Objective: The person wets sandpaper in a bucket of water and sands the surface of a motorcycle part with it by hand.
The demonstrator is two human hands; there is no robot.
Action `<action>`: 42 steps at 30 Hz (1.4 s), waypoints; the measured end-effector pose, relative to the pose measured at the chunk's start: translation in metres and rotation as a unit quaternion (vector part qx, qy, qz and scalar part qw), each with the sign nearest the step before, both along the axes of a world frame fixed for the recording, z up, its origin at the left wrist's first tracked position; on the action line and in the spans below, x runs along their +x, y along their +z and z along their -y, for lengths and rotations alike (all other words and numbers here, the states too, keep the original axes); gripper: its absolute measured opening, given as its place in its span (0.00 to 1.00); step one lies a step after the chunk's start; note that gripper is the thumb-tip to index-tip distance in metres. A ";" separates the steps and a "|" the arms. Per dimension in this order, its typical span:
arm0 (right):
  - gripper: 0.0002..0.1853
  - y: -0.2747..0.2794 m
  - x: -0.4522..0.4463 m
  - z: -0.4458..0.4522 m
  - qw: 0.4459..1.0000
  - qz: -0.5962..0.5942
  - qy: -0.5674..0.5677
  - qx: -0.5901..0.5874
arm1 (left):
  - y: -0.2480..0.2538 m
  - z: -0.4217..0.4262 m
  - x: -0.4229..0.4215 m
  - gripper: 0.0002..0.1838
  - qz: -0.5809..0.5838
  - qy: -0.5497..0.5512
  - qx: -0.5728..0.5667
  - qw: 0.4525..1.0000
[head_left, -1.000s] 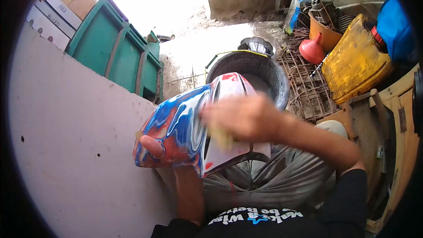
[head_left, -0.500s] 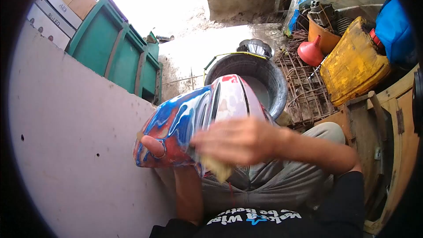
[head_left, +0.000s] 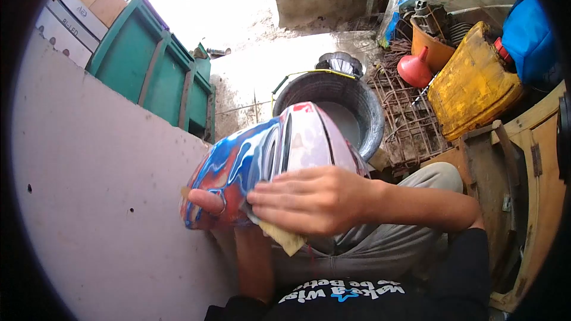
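Note:
A curved vehicle body panel (head_left: 244,148), patched in blue, red, white and pale pink, lies tilted across my lap. My left hand (head_left: 206,201) holds it from below at the left end; one digit shows around a rounded opening, and the rest is hidden under the panel. Flat over the lower middle of the surface lies my right hand (head_left: 312,199), fingers together. Beneath its palm and fingers it presses a folded piece of sandpaper (head_left: 284,240), whose yellowish back sticks out toward me.
A dark bucket (head_left: 376,113) with cloudy liquid stands just beyond the panel. A pale wall (head_left: 107,160) runs close on the left, near a green cabinet (head_left: 128,53). Rightward are a metal grid (head_left: 410,125), a red funnel (head_left: 414,70), a yellow jerrycan (head_left: 473,83) and wooden frames (head_left: 547,166).
My right hand, blurred before, has moved slightly left and down over the panel with the sandpaper. My left hand keeps its hold, and the view has shifted a little.

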State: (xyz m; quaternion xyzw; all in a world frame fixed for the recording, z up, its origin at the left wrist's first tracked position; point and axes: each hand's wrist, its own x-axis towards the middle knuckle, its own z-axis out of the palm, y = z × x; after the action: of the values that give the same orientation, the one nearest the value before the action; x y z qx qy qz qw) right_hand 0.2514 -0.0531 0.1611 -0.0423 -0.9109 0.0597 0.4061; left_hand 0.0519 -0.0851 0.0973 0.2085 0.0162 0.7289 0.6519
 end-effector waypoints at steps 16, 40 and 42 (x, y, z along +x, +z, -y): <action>0.22 -0.005 0.020 -0.056 0.985 0.093 -0.108 -0.093 | 0.018 0.000 0.010 0.56 -0.006 0.021 0.066 0.998; 0.14 -0.018 0.010 -0.027 0.996 0.022 -0.087 -0.007 | -0.006 0.000 0.002 0.66 -0.047 0.019 -0.076 0.996; 0.15 -0.018 0.008 -0.019 0.996 0.031 -0.086 -0.010 | -0.001 0.001 0.016 0.66 0.132 -0.146 0.014 0.980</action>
State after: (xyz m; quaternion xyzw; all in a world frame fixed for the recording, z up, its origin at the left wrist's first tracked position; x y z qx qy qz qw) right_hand 0.2595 -0.0340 0.1436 -0.1267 -0.9153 0.0324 0.3810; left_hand 0.0677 -0.0857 0.0967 0.1201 -0.1107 0.6475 0.7444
